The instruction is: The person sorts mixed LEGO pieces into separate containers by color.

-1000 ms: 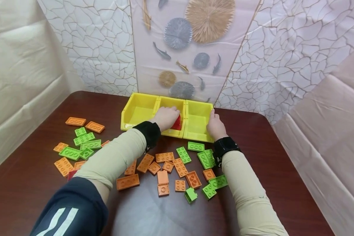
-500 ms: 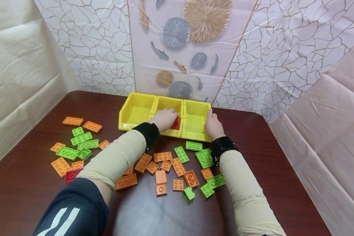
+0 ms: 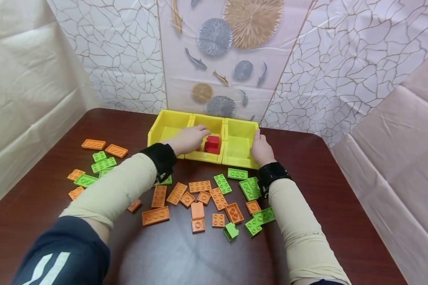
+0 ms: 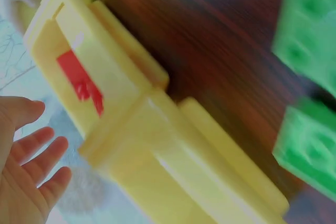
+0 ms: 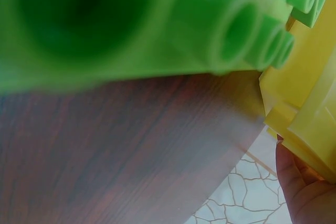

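Fingers (image 4: 50, 156) of the left hand (image 3: 189, 139) hang loose, holding nothing, beside red blocks (image 3: 212, 145) in the middle bin (image 3: 203, 157); the right hand (image 3: 262, 150) grips the right bin (image 3: 237, 162) by its outer rim. The blocks look light, stiff and smooth, probably best pinched across opposite sides.

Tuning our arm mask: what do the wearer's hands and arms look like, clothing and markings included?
No gloves on the left hand or right hand. Each wrist has a black band. Cream sleeves cover both forearms. Left upper arm: dark navy sleeve, two white stripes. Right: only a dark cloth sliver at the frame's bottom.
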